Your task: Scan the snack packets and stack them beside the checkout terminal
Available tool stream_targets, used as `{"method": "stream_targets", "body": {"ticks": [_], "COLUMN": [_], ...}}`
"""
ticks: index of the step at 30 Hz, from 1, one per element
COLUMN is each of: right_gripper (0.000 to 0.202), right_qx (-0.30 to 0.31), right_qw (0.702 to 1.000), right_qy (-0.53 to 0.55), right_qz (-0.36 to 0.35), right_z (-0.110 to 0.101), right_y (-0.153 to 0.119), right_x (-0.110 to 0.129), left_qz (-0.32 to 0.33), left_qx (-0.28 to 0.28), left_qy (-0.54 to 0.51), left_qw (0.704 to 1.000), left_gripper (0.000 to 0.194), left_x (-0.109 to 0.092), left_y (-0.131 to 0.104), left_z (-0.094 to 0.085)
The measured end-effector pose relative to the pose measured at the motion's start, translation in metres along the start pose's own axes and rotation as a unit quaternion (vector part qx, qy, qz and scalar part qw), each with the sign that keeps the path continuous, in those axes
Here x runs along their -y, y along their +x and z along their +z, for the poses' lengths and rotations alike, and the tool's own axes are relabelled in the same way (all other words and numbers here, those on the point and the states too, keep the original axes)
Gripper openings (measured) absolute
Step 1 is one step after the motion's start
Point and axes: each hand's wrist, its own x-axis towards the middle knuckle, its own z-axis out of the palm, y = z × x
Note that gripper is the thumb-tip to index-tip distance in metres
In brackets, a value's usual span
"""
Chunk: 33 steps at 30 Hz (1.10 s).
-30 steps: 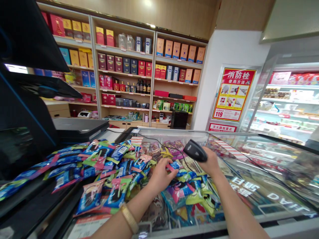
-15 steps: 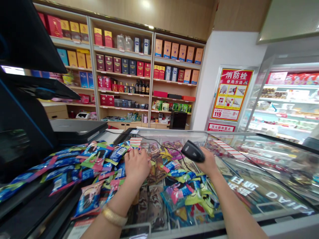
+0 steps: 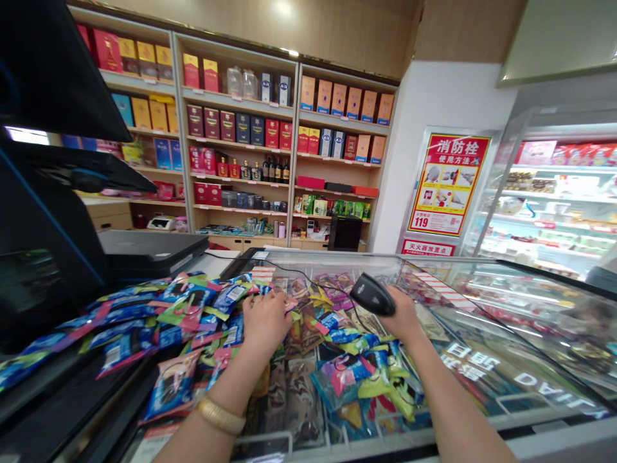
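Observation:
My right hand is closed round the handle of a black barcode scanner, its head pointing left above the glass-topped freezer. My left hand rests at the right edge of a pile of small snack packets in blue, pink and green wrappers. Its fingers curl downward, and whatever is under them is mostly hidden. Between my hands, a smaller group of similar packets lies on the glass. A cable runs left from the scanner across the freezer top.
A dark monitor on a stand and a flat black box stand to the left. Through the freezer glass, wrapped ice creams show. Shelves of boxed bottles line the back wall. A lit display fridge is at the right.
The fingers of my left hand have shifted slightly and lie a little lower over the packets. My right hand and the scanner have hardly moved.

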Motion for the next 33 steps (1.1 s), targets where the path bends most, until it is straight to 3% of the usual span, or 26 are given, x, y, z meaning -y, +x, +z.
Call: {"method": "stream_targets", "body": {"ticks": [3, 5, 7, 11, 12, 14, 16, 22, 33], "right_gripper": [0.015, 0.011, 0.009, 0.011, 0.012, 0.015, 0.019, 0.006, 0.011], "right_qx": [-0.003, -0.008, -0.007, 0.007, 0.011, 0.021, 0.040, 0.115, 0.109], "right_qw": [1.000, 1.000, 1.000, 1.000, 0.999, 0.999, 0.997, 0.990, 0.993], "right_qy": [0.003, 0.003, 0.007, 0.020, 0.021, 0.022, 0.027, 0.041, 0.024], "right_qz": [0.005, 0.006, 0.001, -0.017, -0.023, -0.039, -0.056, -0.075, -0.049], "right_z": [-0.001, -0.002, -0.003, -0.005, -0.005, -0.005, -0.004, -0.005, -0.004], "right_y": [0.001, 0.001, 0.002, 0.005, 0.005, 0.006, 0.007, 0.011, 0.010], "right_x": [0.001, 0.002, 0.004, 0.012, 0.015, 0.020, 0.026, 0.040, 0.038], "left_qz": [-0.019, -0.042, -0.090, -0.222, -0.237, -0.243, -0.237, -0.232, -0.222], "left_qx": [-0.044, -0.058, -0.037, 0.037, 0.054, 0.076, 0.080, 0.070, 0.068], "left_qy": [-0.138, -0.302, -0.487, -0.724, -0.750, -0.777, -0.782, -0.761, -0.752], "left_qw": [0.989, 0.951, 0.868, 0.652, 0.616, 0.576, 0.571, 0.602, 0.618], "left_gripper": [0.031, 0.031, 0.028, 0.019, 0.017, 0.016, 0.016, 0.015, 0.018], "left_x": [-0.002, -0.004, -0.006, -0.008, -0.009, -0.009, -0.010, -0.015, -0.015], "left_y": [0.006, 0.012, 0.015, 0.016, 0.015, 0.014, 0.013, 0.011, 0.012], "left_z": [0.004, 0.006, 0.007, 0.008, 0.007, 0.006, 0.005, 0.002, 0.008]}}
